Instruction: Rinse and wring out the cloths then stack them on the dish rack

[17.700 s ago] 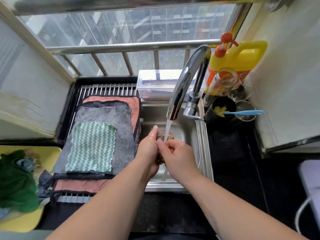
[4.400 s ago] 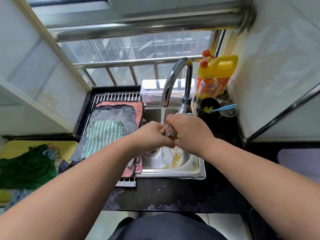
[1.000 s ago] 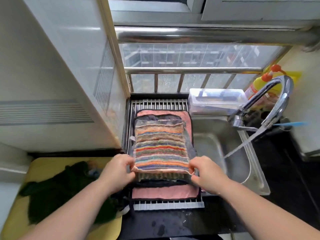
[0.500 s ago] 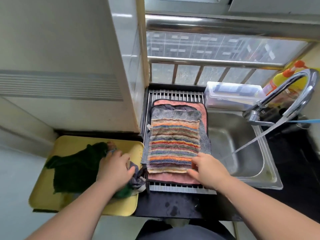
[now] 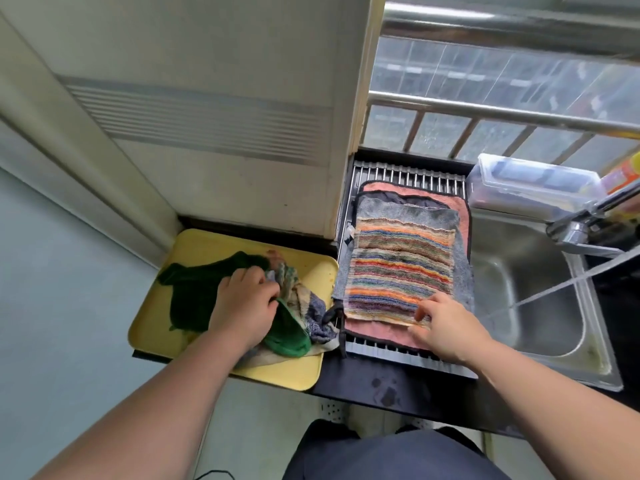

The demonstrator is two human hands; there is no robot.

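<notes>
A striped multicoloured cloth lies flat on top of a grey cloth and a pink cloth, all stacked on the metal dish rack. My right hand rests with spread fingers on the striped cloth's near right corner. On the yellow tray to the left lies a heap of cloths: a dark green cloth and a pale patterned cloth. My left hand grips this heap, fingers curled into the fabric.
The steel sink is right of the rack, with water streaming from the tap into it. A clear plastic box stands behind the sink. A white cabinet rises behind the tray. Black counter edge is wet.
The view has swung further left. My left hand has dug deeper into the cloth heap on the tray. My right hand stays on the striped cloth's corner.
</notes>
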